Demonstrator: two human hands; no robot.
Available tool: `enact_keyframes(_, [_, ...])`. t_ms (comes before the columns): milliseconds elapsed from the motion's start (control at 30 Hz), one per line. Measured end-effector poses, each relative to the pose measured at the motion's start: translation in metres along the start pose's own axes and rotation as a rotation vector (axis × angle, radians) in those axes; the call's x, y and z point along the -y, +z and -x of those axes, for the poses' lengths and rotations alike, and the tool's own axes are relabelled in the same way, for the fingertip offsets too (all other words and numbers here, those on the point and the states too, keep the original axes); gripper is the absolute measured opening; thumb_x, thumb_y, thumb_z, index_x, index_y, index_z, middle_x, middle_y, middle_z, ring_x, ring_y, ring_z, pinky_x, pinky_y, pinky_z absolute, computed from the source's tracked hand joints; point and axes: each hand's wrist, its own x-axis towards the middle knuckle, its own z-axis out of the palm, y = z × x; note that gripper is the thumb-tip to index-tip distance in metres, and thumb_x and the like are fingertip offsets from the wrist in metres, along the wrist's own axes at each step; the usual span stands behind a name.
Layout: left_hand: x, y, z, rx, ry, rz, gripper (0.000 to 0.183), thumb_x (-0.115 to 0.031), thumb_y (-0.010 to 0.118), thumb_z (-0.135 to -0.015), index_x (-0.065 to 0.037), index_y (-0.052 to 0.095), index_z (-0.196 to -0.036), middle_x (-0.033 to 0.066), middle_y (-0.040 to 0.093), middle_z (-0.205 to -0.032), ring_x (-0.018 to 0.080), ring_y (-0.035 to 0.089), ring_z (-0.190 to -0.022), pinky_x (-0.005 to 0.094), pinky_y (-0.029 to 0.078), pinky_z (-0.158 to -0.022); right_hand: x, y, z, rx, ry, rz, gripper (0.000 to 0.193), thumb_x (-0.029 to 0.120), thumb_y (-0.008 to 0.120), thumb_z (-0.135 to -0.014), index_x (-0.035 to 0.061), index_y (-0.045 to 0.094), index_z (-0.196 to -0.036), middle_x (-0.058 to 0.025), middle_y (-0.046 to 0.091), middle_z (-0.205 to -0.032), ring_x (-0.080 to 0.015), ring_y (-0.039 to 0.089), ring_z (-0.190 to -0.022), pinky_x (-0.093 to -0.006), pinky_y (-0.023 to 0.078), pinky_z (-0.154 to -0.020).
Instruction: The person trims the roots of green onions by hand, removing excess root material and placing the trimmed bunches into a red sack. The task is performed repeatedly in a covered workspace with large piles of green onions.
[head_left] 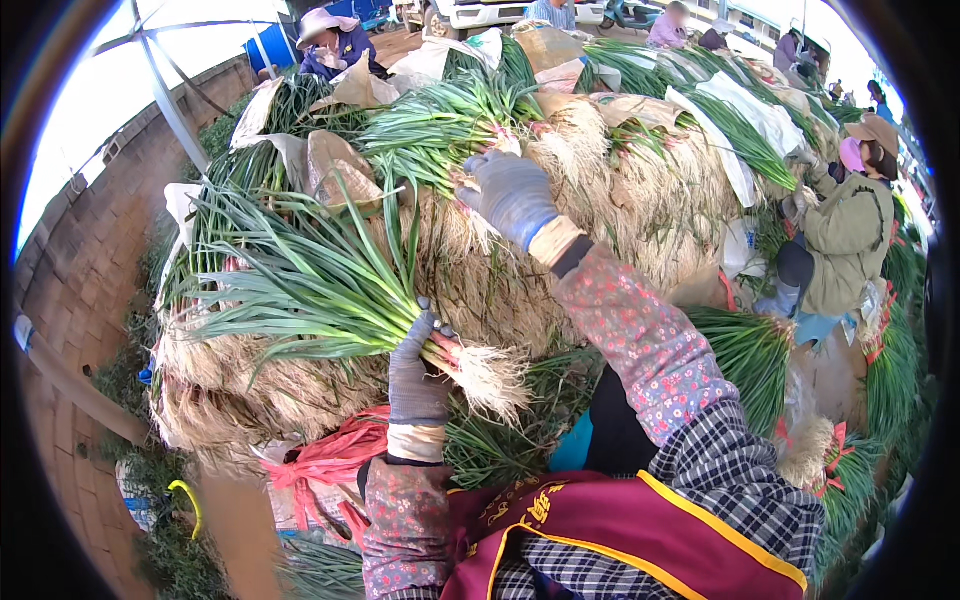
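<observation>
My left hand [416,378], in a grey-blue glove, is closed round the reddish-white lower stalks of a bunch of spring onions [345,290]. Their green leaves fan out to the upper left, and pale roots [492,378] hang out to the right of the fist. My right hand [512,196], gloved as well, reaches to the top of a long heap of spring onions [440,125]. Its fingers curl over stalks near their root ends; exactly how many they hold is hidden. Both forearms wear flowered sleeve covers.
The heap's shaggy root wall [625,185] runs across in front of me, with sacking [335,165] laid over parts. Red plastic ties [325,460] lie by my left forearm. Tied bundles [835,470] stand at right, near a seated co-worker [848,225]. Other people work beyond the heap.
</observation>
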Motion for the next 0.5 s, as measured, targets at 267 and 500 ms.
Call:
enact_keyframes(267, [-0.060, 0.011, 0.009, 0.132, 0.233, -0.069, 0.011, -0.017, 0.058, -0.092, -0.011, 0.051, -0.087, -0.0023, 0.047, -0.069, 0.0103, 0.048, -0.064, 0.0272, 0.042, -0.064, 0.032, 0.023, 0.009, 0.356, -0.009, -0.214, 0.043, 0.041, 0.048, -0.091, 0.0046, 0.056, -0.112, -0.0222, 0.066, -0.094, -0.0346, 0.065, -0.090, -0.0425, 0.049, -0.078])
enact_keyframes(500, [-0.042, -0.014, -0.008, -0.133, 0.101, -0.287, 0.012, -0.017, 0.064, -0.087, -0.008, 0.057, -0.083, 0.0032, 0.054, -0.062, 0.0172, 0.053, -0.050, 0.0291, 0.045, -0.046, 0.000, 0.051, 0.023, 0.295, 0.097, -0.970, 0.059, 0.058, 0.044, -0.089, 0.0101, 0.055, -0.122, -0.0208, 0.062, -0.110, -0.0336, 0.059, -0.105, -0.0406, 0.044, -0.091])
